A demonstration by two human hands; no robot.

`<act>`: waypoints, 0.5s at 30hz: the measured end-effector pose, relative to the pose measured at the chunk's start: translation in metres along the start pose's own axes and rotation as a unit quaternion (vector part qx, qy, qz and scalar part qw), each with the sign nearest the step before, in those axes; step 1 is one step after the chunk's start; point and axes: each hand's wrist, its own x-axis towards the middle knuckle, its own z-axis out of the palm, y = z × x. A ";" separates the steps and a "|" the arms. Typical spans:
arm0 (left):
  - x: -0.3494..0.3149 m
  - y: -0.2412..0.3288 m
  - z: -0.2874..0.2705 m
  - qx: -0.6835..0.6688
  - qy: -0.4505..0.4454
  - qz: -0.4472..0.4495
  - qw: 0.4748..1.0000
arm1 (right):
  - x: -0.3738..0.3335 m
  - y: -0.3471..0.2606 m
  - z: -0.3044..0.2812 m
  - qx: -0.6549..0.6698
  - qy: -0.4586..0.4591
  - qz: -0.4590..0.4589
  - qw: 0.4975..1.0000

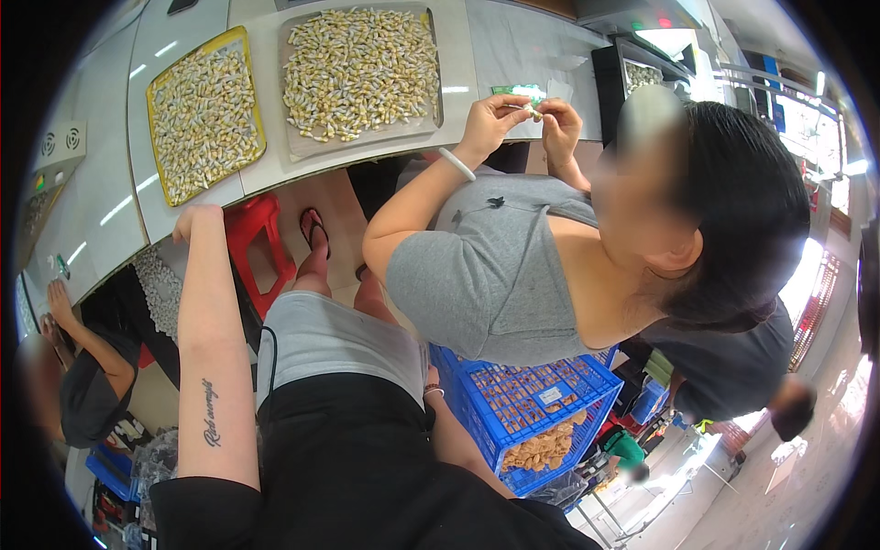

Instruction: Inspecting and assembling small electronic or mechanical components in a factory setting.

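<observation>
My left hand rests bent at the table's front edge, just below a yellow-rimmed tray. Its fingers are mostly turned out of sight. Many small white-and-yellow pieces fill that tray in one layer. My right hand hangs beside my thigh, largely hidden by my shorts and shirt. To the right of the yellow tray lies a grey tray heaped with the same kind of pieces. Neither of my hands visibly holds anything.
A co-worker in grey stands close on my right, pinching a small piece over the light table. Behind them are blue crates with brown contents. A red stool is under the table. Another person works at far left.
</observation>
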 end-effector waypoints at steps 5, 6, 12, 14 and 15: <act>0.000 0.002 0.001 0.012 -0.001 0.001 1.000 | -0.002 -0.002 0.000 -0.001 0.003 0.028 1.000; 0.001 0.002 0.000 0.013 0.001 0.000 1.000 | -0.003 -0.002 0.000 0.017 0.005 0.016 1.000; 0.003 0.002 -0.001 0.022 0.001 0.002 1.000 | -0.003 0.001 0.004 0.024 0.027 -0.027 0.999; 0.003 0.003 0.000 0.026 0.000 0.004 1.000 | -0.002 0.003 0.004 0.041 0.014 -0.009 0.999; 0.004 0.003 0.001 0.027 -0.001 0.005 1.000 | -0.002 0.003 0.004 0.048 0.016 -0.030 0.998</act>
